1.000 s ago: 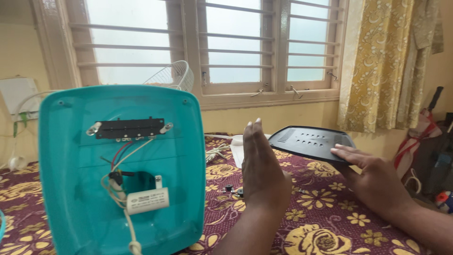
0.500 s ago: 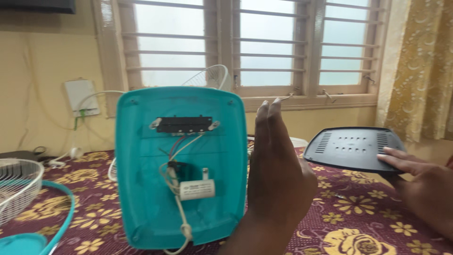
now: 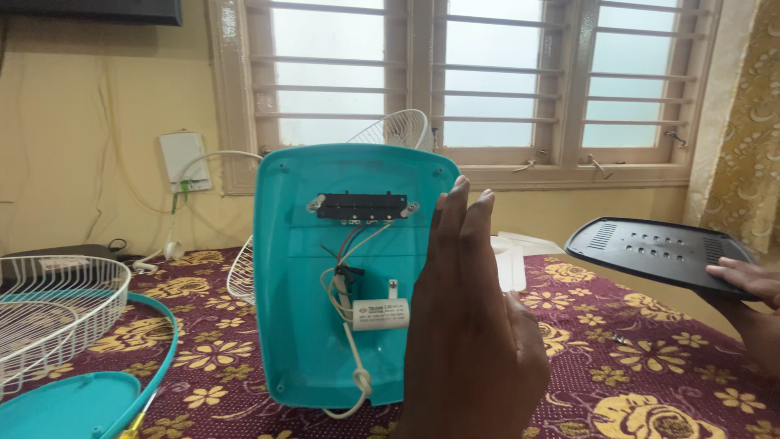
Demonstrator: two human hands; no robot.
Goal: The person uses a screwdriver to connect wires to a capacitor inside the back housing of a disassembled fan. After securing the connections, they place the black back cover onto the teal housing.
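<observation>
Two hands: left flat-open steadying teal housing, right gripping black cover.

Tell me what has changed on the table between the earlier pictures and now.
The view swung left, bringing the white grille into sight. The right hand went from reaching beside the black cover to touching its edge. The left hand stays flat against the upright teal housing, whose wires and capacitor look unchanged.

The fan base stands upright on the counter, wire guard to its left, bottom cover to its right.
</observation>
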